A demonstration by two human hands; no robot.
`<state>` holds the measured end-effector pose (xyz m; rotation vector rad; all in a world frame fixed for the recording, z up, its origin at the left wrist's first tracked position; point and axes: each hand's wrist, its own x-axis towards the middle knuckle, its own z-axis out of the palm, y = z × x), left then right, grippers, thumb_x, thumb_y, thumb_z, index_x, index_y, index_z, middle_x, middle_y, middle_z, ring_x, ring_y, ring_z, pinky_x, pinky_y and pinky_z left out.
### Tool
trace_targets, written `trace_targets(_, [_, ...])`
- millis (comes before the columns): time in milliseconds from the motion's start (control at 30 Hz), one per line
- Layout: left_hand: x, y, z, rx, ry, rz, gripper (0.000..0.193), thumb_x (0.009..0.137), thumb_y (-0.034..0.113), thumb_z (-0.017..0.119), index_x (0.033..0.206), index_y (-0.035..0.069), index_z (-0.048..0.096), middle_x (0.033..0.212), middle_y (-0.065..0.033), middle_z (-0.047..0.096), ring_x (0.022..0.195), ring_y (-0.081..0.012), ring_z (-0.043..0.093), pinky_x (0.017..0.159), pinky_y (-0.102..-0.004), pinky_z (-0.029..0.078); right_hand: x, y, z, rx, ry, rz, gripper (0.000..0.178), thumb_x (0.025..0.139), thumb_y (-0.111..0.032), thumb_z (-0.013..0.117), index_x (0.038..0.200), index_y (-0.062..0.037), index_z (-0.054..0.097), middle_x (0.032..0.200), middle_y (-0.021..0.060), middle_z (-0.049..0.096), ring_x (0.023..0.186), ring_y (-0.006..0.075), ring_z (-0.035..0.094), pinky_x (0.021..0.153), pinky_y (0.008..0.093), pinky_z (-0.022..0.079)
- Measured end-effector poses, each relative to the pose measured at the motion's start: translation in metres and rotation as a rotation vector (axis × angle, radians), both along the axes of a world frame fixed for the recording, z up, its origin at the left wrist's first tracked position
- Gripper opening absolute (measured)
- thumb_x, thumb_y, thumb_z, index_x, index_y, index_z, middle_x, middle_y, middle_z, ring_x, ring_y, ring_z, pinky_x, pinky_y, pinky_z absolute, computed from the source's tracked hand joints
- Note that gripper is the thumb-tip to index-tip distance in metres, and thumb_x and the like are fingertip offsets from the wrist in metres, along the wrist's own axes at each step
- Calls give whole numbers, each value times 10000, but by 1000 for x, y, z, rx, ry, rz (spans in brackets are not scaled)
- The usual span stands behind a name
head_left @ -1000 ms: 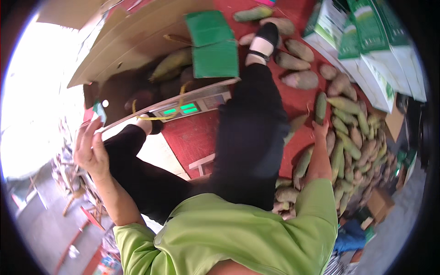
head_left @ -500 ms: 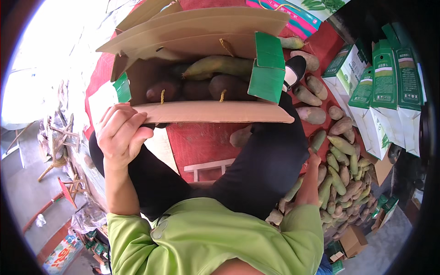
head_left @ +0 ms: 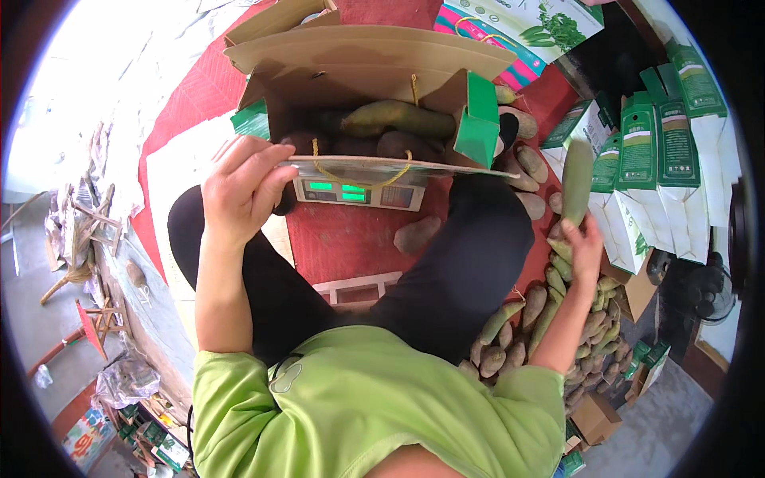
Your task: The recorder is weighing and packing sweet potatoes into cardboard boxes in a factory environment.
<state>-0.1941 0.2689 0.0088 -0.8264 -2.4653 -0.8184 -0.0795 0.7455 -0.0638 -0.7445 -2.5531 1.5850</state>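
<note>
A long green radish [head_left: 578, 179] stands up from the right hand [head_left: 584, 243], whose fingers are closed around its lower end, out to the person's right, well apart from the open carton [head_left: 366, 60]. Below that hand, a pile of green and brownish radishes [head_left: 586, 342] spreads beside the right forearm. The left hand [head_left: 243, 183] has its fingers drawn together, pinching the left corner of the carton's front flap. Inside the carton lie several radishes [head_left: 402, 119], a green one on top of darker ones, and yellow cord handles hang at its flaps. A scale [head_left: 358, 195] with lit green digits shows just under the front flap, above red matting [head_left: 343, 247]. Green-and-white cartons [head_left: 637, 151] stand to the right, and a pink-and-blue box [head_left: 494, 48] lies beyond the open carton.
</note>
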Motion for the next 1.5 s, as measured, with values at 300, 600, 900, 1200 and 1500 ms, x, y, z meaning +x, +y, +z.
trace_targets(300, [3, -16, 2, 164, -107, 80, 117, 797, 83, 703, 873, -4, 686, 744, -85, 608, 659, -197, 609, 594, -285, 475, -114, -102, 132, 294, 215, 686, 492, 746, -132, 718, 1192, 13, 571, 970, 7, 524, 876, 131, 517, 769, 244, 439])
trace_targets(600, [1, -26, 6, 218, -46, 86, 92, 837, 82, 673, 866, -5, 687, 746, -78, 618, 629, -157, 591, 569, -256, 454, -173, -225, 74, 599, 171, 984, 531, 764, -317, 698, 1188, -18, 585, 1092, 145, 622, 938, 261, 610, 808, 347, 481])
trace_targets(900, [2, -44, 8, 294, -108, 158, 172, 919, 80, 577, 912, -60, 677, 771, -80, 626, 757, -144, 606, 699, -242, 457, -155, -195, 77, 116, 422, 451, 314, 846, -159, 670, 1135, -38, 654, 905, 29, 687, 786, 79, 613, 686, 232, 473])
trace_targets(1200, [-4, -42, -4, 428, -40, 140, 169, 897, 140, 634, 898, -12, 707, 731, -52, 630, 691, -113, 602, 638, -222, 456, -152, -119, 39, -220, 394, 52, 226, 887, -152, 657, 1081, -36, 668, 908, 43, 692, 765, 74, 630, 662, 186, 487])
trace_targets(1500, [-5, -33, -3, 397, -70, 151, 154, 902, 104, 608, 911, -17, 701, 741, -51, 629, 716, -116, 607, 665, -222, 460, -156, -115, 42, -256, 407, 38, 233, 878, -155, 669, 1080, -40, 667, 900, 41, 693, 748, 70, 628, 643, 183, 491])
